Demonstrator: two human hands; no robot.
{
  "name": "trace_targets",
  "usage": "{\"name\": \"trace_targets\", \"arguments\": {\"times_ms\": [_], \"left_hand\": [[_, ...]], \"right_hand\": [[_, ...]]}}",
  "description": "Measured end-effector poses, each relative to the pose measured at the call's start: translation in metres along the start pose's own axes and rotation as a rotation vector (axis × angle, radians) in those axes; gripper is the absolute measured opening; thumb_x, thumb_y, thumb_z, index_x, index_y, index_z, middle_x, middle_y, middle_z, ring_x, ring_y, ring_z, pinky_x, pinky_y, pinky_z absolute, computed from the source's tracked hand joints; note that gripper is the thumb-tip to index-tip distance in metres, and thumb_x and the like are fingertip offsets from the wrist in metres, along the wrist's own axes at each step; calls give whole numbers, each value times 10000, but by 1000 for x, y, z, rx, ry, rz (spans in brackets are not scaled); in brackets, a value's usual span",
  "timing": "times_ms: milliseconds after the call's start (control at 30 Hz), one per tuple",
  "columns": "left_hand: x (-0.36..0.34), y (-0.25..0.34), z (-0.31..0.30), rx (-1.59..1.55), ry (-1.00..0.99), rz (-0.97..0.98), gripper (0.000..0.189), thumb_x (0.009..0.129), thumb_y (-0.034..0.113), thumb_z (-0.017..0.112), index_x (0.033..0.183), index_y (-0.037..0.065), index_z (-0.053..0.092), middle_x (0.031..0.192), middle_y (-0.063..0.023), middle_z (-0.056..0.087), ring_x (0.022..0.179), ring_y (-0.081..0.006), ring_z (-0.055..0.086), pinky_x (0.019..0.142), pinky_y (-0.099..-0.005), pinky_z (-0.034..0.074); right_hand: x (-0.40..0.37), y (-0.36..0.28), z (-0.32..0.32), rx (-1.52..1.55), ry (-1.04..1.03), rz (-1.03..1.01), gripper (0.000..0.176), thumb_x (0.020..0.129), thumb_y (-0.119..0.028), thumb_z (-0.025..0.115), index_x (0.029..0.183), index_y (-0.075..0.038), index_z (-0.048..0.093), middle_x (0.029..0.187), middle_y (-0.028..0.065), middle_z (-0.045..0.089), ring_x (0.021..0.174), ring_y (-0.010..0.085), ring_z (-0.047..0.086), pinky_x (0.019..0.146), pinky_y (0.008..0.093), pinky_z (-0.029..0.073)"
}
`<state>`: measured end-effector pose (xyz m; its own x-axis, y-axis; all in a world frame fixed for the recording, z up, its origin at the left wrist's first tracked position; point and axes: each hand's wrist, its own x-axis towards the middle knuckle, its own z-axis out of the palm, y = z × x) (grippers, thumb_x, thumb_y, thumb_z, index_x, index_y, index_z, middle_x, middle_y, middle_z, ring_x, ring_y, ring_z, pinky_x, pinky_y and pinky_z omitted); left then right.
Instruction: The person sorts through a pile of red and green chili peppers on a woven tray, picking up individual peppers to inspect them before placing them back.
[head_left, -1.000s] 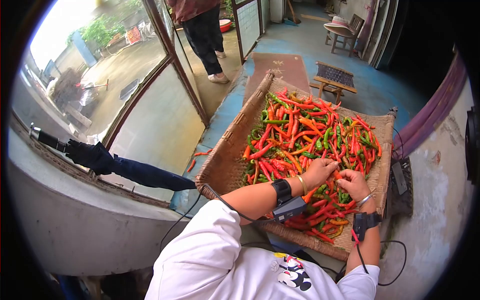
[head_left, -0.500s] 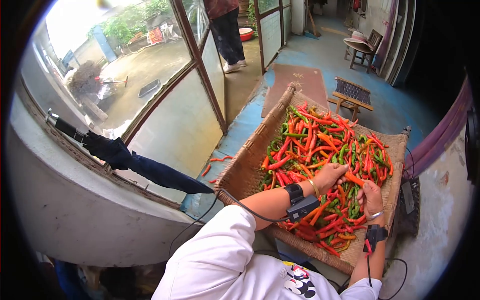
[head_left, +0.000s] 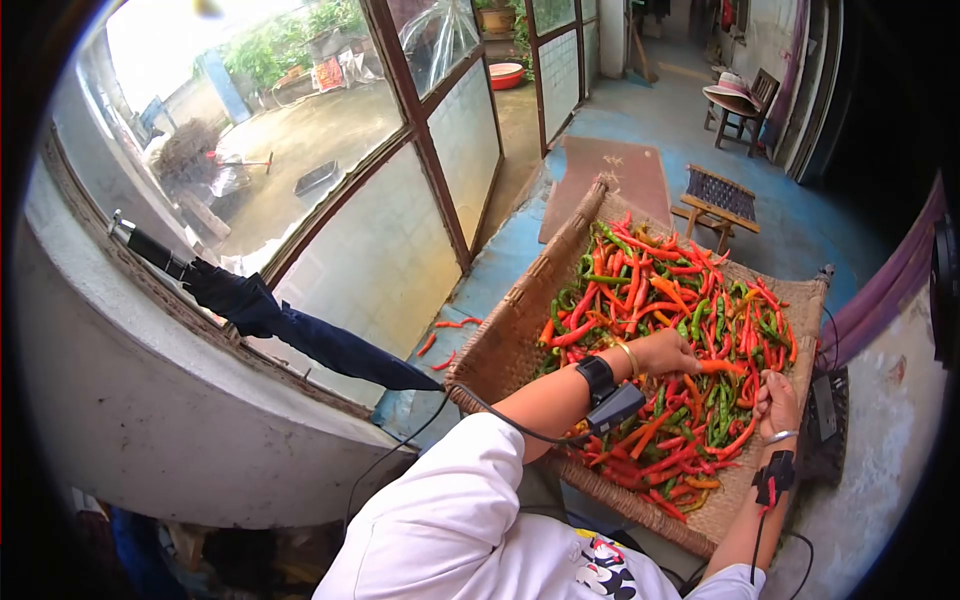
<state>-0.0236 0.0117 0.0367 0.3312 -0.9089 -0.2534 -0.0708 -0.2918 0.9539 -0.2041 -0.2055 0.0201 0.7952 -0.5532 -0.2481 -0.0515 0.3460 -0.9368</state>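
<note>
Head view looks forward-down over near peppers (head_left: 690, 325).

Dozens of peppers (head_left: 664, 308), one basket (head_left: 520, 335), two hands (head_left: 668, 354) (head_left: 778, 403), one umbrella (head_left: 320, 340), one chair (head_left: 765, 92)

Slender chili peppers (head_left: 633, 282) mix red, orange and green. The woven basket (head_left: 525, 310) is tan; the left folded umbrella (head_left: 335, 343), navy.

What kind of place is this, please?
Probably a house's entrance room: a hat lies on a wooden chair, a mat covers part of the floor, and a window faces a yard.
</note>
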Motion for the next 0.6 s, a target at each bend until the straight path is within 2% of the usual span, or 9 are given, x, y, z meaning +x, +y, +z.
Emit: {"name": "trace_targets", "arguments": {"times_ms": [33, 133, 200, 233, 300, 333, 433, 533, 600], "left_hand": [[2, -2, -8, -119, 83, -17, 323, 806, 296, 591, 774, -23, 630, 566, -51, 562, 479, -108, 502, 466, -252, 414], [8, -2, -21, -295, 251, -59, 311, 864, 289, 501, 941, -3, 577, 654, -21, 545, 508, -98, 497, 458, -219, 412], [12, -2, -19, -846, 488, 196, 380, 895, 286, 431, 1155, 10, 443, 831, -34, 534, 581, -99, 499, 503, -222, 417], [14, -6, -20, -842, 491, 196, 380, 895, 286, 431, 1155, 10, 443, 831, -34, 534, 581, -99, 499, 503, -222, 417], [19, -20, -20, -651, 352, 60, 468, 911, 273, 385, 1300, 46, 259, 973, -42, 494, 660, -101, 509, 545, -225, 428], [17, -20, -15, -572, 319, -3, 443, 908, 274, 385, 1281, 49, 302, 948, -33, 532, 639, -105, 520, 539, -238, 439], [16, -23, 7, -32, 160, -18, 280, 871, 251, 452, 933, 12, 584, 729, -57, 603, 610, -131, 548, 522, -285, 442], [10, -21, 23, 502, -82, -34, 252, 806, 253, 526, 791, 24, 631, 689, -102, 602, 630, -192, 577, 553, -330, 450], [16, -41, 35, 679, -86, 44, 242, 772, 258, 549, 778, 31, 633, 703, -114, 604, 641, -229, 582, 575, -351, 453]], "right_hand": [[1, 0, -1, 2, -2, -4, 168, 850, -228, 523, 880, -63, 540, 534, -16, 489, 375, 49, 410, 320, 185, 317], [1, 5, 5, -268, -6, -47, 143, 841, -187, 523, 870, -51, 553, 556, -7, 510, 396, 47, 434, 350, 179, 343], [-7, 14, 28, -453, -53, -22, 143, 818, -173, 542, 857, -38, 570, 560, 7, 520, 427, 73, 464, 388, 207, 378], [-9, 19, 39, -638, -101, 3, 145, 796, -160, 561, 844, -26, 587, 564, 22, 531, 458, 98, 495, 426, 234, 412], [-9, 43, 46, -1003, -313, -385, 163, 730, -155, 597, 827, -25, 616, 645, 72, 569, 595, 196, 564, 558, 324, 456], [-12, 48, 53, -1121, -339, -394, 178, 708, -171, 608, 829, -41, 624, 697, 89, 575, 658, 237, 565, 609, 353, 451], [-29, 44, 84, -1401, -372, -369, 211, 680, -218, 627, 839, -81, 638, 821, 127, 575, 781, 312, 554, 706, 399, 444], [-31, 36, 92, -1665, -418, -185, 286, 682, -224, 633, 947, -119, 615, 871, 161, 593, 853, 318, 559, 747, 414, 445], [-33, 32, 86, -1637, -463, -177, 323, 685, -217, 629, 996, -137, 592, 880, 161, 597, 861, 320, 559, 752, 416, 445]]}}
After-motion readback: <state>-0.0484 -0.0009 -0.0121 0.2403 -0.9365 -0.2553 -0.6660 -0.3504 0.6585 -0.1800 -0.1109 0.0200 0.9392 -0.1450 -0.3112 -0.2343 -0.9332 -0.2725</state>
